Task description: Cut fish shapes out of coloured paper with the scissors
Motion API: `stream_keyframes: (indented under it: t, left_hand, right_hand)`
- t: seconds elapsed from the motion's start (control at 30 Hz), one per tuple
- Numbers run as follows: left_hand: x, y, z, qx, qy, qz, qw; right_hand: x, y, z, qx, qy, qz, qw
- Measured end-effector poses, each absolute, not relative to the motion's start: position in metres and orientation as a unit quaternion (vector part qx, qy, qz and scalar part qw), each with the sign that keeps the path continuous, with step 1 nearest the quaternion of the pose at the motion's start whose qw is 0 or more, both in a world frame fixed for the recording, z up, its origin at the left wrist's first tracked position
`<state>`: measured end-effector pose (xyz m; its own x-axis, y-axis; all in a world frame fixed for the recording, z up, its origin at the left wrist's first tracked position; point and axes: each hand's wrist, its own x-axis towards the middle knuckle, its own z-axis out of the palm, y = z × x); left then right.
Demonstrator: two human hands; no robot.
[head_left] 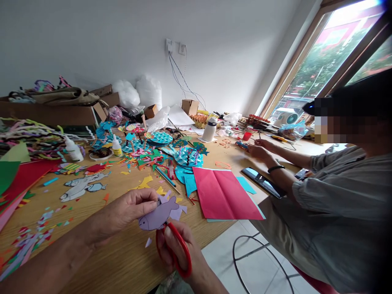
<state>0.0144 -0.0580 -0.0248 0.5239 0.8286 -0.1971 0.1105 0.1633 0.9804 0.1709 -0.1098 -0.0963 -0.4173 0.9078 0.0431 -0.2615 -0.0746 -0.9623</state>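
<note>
Between the thumb and fingers of my left hand (134, 209) is a purple paper fish (157, 215) with a drawn eye and outline. Red-handled scissors (183, 249) sit in my right hand (176, 247), its fingers through the loops. Their blades are at the fish's lower edge, mostly hidden behind the paper. A small purple scrap (148, 242) shows just below the fish, and more purple pieces (179, 211) lie behind its tail. White paper fish cutouts (79, 191) rest on the table to the left of my hands.
A folded red sheet (226, 193) lies right of my hands, near the table edge. Glue bottles (73, 149), blue paper crafts (187, 157) and a white bottle (210, 130) stand farther back. At right, a seated person (337, 196) handles small things beside a phone (262, 182).
</note>
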Motion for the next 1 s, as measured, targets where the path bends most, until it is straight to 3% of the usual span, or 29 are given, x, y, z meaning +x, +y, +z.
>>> stream_keyframes:
  t: [1.0]
  left_hand:
    - [0.006,-0.052,-0.021,0.615,0.378,0.228,0.654]
  right_hand:
    - [0.176,-0.106,-0.086,-0.362,-0.560,0.626,0.405]
